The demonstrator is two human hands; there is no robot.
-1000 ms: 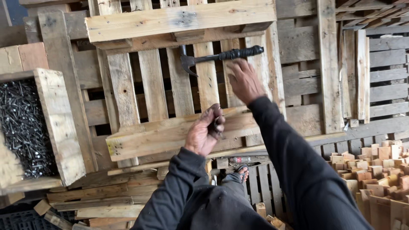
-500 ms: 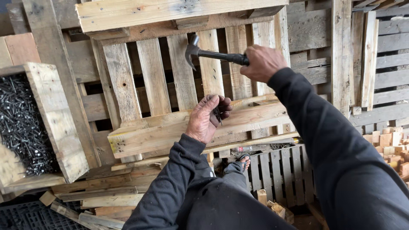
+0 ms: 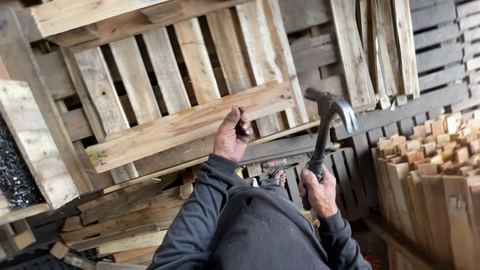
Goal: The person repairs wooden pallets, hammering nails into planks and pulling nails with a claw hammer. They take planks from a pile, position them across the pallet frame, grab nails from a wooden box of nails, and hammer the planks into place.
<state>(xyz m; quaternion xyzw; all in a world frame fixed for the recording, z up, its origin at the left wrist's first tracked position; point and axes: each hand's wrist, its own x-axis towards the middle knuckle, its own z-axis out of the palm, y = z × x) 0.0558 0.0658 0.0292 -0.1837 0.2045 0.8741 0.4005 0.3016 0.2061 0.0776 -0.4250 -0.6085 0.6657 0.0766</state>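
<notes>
Left hand (image 3: pixel 231 136) pinches small dark nails over the pale wooden pallet (image 3: pixel 190 122) at 11 o'clock; right hand (image 3: pixel 316 191) grips the black claw hammer (image 3: pixel 327 127), raised — nail-setting step, likely needs a nail stood upright.

The pallet (image 3: pixel 185 125) is rough, unpainted pale wood with a matt, splintery grain. The hammer (image 3: pixel 325 130) has a dull dark metal head and a black matt handle. The sleeves (image 3: pixel 200 220) are soft dark grey cloth. At the left edge, the nails (image 3: pixel 12 175) are dark metal with a faint sheen. The offcuts (image 3: pixel 430 165) at right are raw, rough-sawn wood.
</notes>
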